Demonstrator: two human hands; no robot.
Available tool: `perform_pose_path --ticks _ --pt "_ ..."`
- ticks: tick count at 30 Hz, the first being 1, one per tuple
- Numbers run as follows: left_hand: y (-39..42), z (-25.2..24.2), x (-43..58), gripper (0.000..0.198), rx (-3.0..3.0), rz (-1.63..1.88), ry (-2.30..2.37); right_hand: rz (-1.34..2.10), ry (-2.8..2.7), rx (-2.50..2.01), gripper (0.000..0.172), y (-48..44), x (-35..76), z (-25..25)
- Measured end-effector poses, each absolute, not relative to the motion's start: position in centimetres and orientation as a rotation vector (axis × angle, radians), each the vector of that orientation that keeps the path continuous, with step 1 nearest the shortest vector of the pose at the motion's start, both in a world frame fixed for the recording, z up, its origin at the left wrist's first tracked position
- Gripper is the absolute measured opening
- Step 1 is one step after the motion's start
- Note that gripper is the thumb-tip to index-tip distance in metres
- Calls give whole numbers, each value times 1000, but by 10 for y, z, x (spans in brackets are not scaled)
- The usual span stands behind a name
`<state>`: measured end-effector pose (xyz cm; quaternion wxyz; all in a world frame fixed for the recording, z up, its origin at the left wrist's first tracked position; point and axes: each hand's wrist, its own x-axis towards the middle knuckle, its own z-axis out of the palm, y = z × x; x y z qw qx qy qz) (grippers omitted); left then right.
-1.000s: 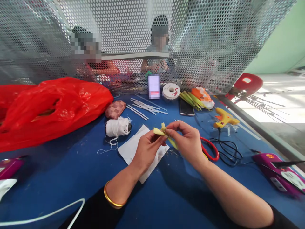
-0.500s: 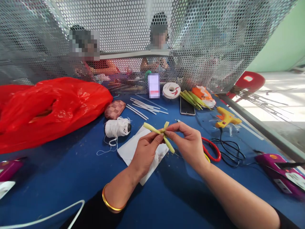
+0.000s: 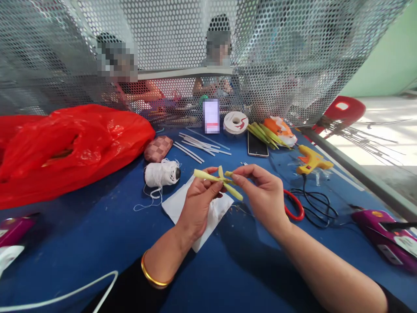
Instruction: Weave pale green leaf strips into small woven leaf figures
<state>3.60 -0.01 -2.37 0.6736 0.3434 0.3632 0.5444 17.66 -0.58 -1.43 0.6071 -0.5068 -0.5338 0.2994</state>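
Observation:
A yellow-green piece with several leaf-like arms [image 3: 206, 175] is held in the air above the table. My left hand [image 3: 197, 204] pinches its centre between thumb and fingers. My right hand [image 3: 265, 193] has thumb and forefinger closed on the tip of its right-hand arm, a little apart from my left hand. Below them lies a folded white paper [image 3: 174, 202], partly covered by my left hand. To the left is a spool of white thread [image 3: 159, 174] with loose strands. A red looped handle [image 3: 297, 208] shows beside my right wrist, partly hidden.
A red plastic bag [image 3: 81, 143] fills the left side. White strips [image 3: 198, 145], a ribbon roll [image 3: 236, 123], a phone [image 3: 257, 145] and yellow-green leaves [image 3: 263, 134] lie toward the back. A yellow glue gun [image 3: 311, 160] with a black cord is at right. Perforated mesh [image 3: 169, 39] stands behind.
My right hand has drawn slightly rightward from my left, with one arm's tip in its fingers. The piece has turned a little, and its arms are spread differently.

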Motion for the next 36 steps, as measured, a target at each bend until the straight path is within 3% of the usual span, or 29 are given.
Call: perform_pose_path --ticks 5,16,22,29,36 --pt "1 -25 35 36 826 1212 852 748 -1242 -1157 5 -6 177 -14" --pt "-3 -23 38 23 893 1219 751 415 -1390 -1243 11 -12 175 -11" --pt "-1 -22 39 42 698 1284 796 404 -1445 -1218 10 -11 174 -14" --pt "0 -27 37 34 610 1050 753 406 -1486 -1211 8 -10 173 -17" --pt "0 -27 36 33 612 1066 769 364 -1579 -1179 10 -10 177 -15"
